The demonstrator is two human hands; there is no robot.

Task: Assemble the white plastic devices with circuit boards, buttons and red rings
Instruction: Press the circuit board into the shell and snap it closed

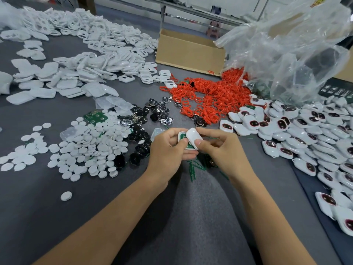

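Left hand point(168, 150) grips white shell point(181, 135) holding green circuit board point(188, 145), above tabletop point(57, 197) near edge, middle. Right hand point(221, 148) pinches white cover point(193, 137), tilted over shell's right side; likely next: press shut.

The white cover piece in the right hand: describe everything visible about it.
The white cover is a smooth, glossy plastic shell with a rounded-rectangular shape and no opening on the side shown. The right hand pinches it, with the thumb on its near edge and the fingers behind. It is tilted and overlaps the right end of the white base. The base holds a green circuit board and is gripped by the left hand. The cover is not yet seated flat.
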